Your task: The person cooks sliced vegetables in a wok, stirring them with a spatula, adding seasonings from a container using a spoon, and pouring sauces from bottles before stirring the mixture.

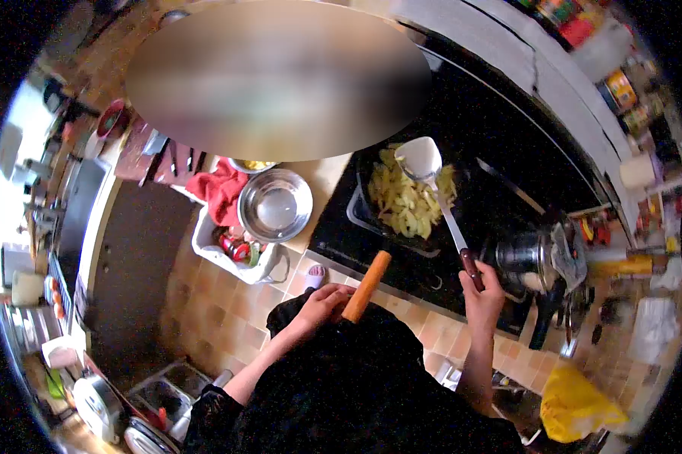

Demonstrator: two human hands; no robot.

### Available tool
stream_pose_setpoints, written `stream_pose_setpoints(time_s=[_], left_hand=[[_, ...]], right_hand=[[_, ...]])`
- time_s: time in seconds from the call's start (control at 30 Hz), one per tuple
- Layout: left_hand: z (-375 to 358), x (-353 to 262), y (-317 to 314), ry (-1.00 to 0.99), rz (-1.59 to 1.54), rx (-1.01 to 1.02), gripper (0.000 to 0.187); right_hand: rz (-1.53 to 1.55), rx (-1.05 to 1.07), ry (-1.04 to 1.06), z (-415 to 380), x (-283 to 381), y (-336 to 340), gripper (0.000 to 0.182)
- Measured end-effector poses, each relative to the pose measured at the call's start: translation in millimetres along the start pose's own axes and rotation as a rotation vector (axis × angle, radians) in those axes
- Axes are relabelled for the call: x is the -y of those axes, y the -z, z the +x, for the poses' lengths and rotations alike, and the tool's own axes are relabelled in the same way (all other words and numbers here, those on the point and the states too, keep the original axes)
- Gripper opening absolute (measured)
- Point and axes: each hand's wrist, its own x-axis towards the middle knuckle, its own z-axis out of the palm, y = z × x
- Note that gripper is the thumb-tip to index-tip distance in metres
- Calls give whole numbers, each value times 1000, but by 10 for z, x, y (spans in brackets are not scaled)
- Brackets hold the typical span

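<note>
A broad metal turner (419, 160) with a brown handle is in my right hand (483, 291), its fingers wrapped round the grip. The turner's blade is over pale, chopped vegetables (405, 200) in a dark pan on the black stove (341, 240). My left hand (326, 304) is in front of my dark clothes, fingers curled, right beside an orange-brown wooden handle (367, 287). Whether it touches that handle, or what lies under its fingers, is hidden.
Left of the stove are a steel bowl (275, 204), a red cloth (220, 192) and a white bin (205, 244) with scraps. Knives lie on a reddish board (140, 151). A steel pot (524, 253) stands right; a yellow bag (576, 405) is lower right.
</note>
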Motion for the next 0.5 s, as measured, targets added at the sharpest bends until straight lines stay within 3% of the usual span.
stream_pose_setpoints(time_s=[0.13,0.5], left_hand=[[-171,39,122,-15,-6,25,34],[-1186,636,480,-182,-357,-697,21]], right_hand=[[99,142,187,22,465,-284,34],[108,766,684,-371,1633,-1194,34]])
